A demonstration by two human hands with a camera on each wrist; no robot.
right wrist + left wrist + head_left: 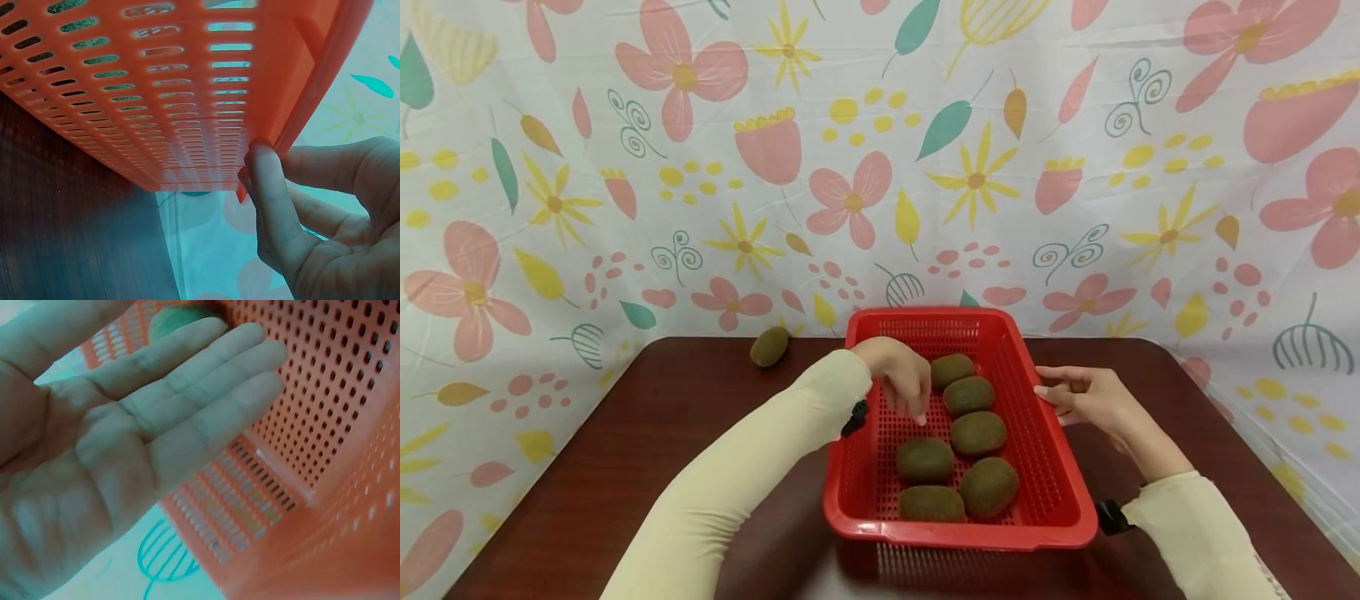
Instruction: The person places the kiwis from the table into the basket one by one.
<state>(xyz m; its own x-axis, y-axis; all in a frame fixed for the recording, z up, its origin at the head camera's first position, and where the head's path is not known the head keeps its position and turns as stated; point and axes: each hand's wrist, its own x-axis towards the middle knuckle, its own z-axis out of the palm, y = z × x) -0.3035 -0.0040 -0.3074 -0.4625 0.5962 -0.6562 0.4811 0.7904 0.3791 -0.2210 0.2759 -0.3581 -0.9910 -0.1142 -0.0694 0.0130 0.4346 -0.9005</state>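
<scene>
A red plastic basket (pixel 957 533) stands on the table with several brown kiwis (pixel 978 432) lying in it. My left hand (pixel 901 377) reaches over the left side into the basket, above its floor and beside the kiwis. In the left wrist view its fingers (pixel 206 425) stretch out nearly straight, and the palm holds nothing. One kiwi (pixel 178 320) shows partly behind those fingers. At the basket's right side my right hand (pixel 1093 400) pinches the rim between thumb and fingers. The right wrist view shows these fingertips (pixel 265 162) at the rim, outside the perforated wall (pixel 134 94).
Another kiwi (pixel 770 347) lies alone on the dark wooden table (pixel 647 450), near its back edge at the left. A floral cloth (pixel 880 167) hangs behind the table and along its sides.
</scene>
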